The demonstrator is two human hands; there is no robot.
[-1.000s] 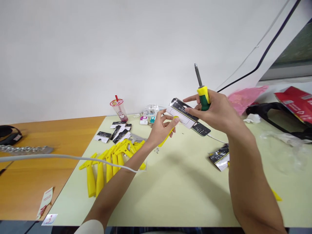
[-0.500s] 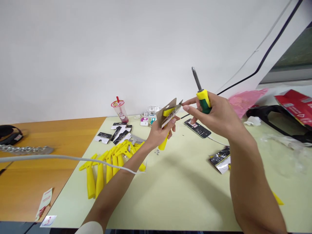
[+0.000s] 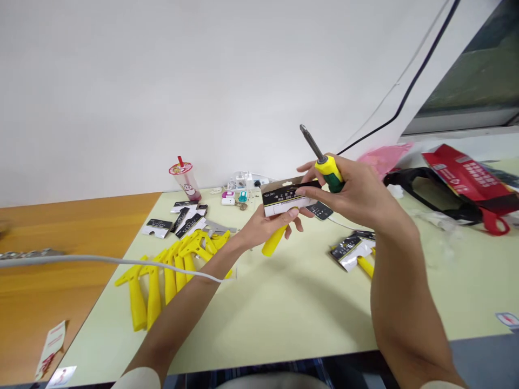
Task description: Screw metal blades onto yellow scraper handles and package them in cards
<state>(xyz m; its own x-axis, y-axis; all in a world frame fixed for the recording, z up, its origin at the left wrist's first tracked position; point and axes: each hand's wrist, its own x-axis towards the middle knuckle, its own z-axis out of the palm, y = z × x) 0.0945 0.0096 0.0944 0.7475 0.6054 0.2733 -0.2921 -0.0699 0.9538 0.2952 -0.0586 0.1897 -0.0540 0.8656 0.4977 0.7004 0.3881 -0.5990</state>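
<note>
My left hand [image 3: 267, 222] grips a yellow-handled tool, its handle [image 3: 274, 241] slanting down below the fingers. A folded black-and-white packaging card [image 3: 284, 201] covers the tool's head, so its shape is hidden. My right hand [image 3: 359, 189] has a screwdriver [image 3: 330, 172] with a yellow-and-green grip tucked in it, tip pointing up and left. Its thumb and fingers also touch the card's right side. Several yellow handles [image 3: 138, 302] lie in a row by my left forearm. Behind them are loose black-and-white cards [image 3: 157, 228]. Near my right forearm lies another carded pack [image 3: 347, 252] with a yellow handle.
A drink cup with a red straw [image 3: 185, 182] stands by the wall, near chargers [image 3: 243, 180]. A phone [image 3: 321, 210] lies behind my hands. Rightward are a pink bag [image 3: 385, 160], a red package [image 3: 466, 175] and a black frame-like object [image 3: 417, 198]. A pale cable [image 3: 121, 262] crosses the left foreground.
The card has turned from edge-on to face me, and its flaps look closed together. My right thumb and fingers have come onto it. The view has shifted to the right.
</note>
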